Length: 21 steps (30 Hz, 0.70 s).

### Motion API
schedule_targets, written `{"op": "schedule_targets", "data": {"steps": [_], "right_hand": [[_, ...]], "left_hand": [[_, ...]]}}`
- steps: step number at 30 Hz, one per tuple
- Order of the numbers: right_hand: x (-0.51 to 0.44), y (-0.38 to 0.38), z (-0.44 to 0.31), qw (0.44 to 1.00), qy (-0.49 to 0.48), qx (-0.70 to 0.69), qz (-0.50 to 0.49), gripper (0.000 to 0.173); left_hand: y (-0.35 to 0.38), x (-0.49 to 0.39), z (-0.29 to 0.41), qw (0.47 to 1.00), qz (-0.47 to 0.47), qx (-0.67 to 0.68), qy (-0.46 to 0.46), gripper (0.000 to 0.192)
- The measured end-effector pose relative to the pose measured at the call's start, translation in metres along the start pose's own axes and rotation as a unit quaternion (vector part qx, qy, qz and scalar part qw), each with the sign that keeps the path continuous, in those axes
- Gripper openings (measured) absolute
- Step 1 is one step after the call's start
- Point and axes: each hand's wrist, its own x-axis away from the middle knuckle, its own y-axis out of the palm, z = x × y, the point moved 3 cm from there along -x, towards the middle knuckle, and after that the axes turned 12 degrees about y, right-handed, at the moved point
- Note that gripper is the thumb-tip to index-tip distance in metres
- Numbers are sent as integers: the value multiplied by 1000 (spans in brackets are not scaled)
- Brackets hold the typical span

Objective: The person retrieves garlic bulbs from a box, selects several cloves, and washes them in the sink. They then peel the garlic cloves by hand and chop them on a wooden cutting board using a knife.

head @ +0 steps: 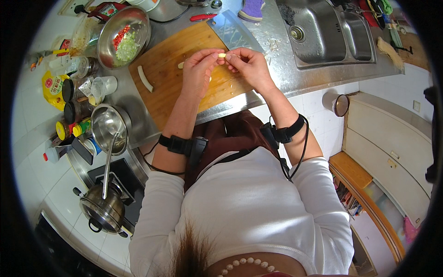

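My left hand and my right hand meet above a wooden cutting board. Between their fingertips they pinch a small pale-yellow clove, which looks like garlic. Another pale piece lies on the board beside my left hand, partly hidden by it. Farther left on the wood rests a curved white stalk piece. A broad-bladed cleaver lies flat across the board's far right corner, beyond my hands. Small wet bits dot the board below my right hand.
At the back left, a steel bowl holds chopped red and pale-green pieces. Jars, a plastic cup and a steel bowl with a ladle line the left side, near a lidded pot. A double sink and purple sponge are right.
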Motion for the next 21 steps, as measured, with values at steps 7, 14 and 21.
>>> {"op": "schedule_targets", "data": {"steps": [7, 14, 21], "right_hand": [[2, -8, -7, 1000, -2, -26, -5, 11], [1, -8, -4, 993, 35, -110, -19, 5], [1, -8, -10, 984, 73, -160, -21, 4]], "left_hand": [[3, 1, -6, 999, -16, 37, -25, 17], [2, -1, -12, 991, -47, 101, -67, 18], [19, -2, -3, 994, -41, 79, -66, 19]]}}
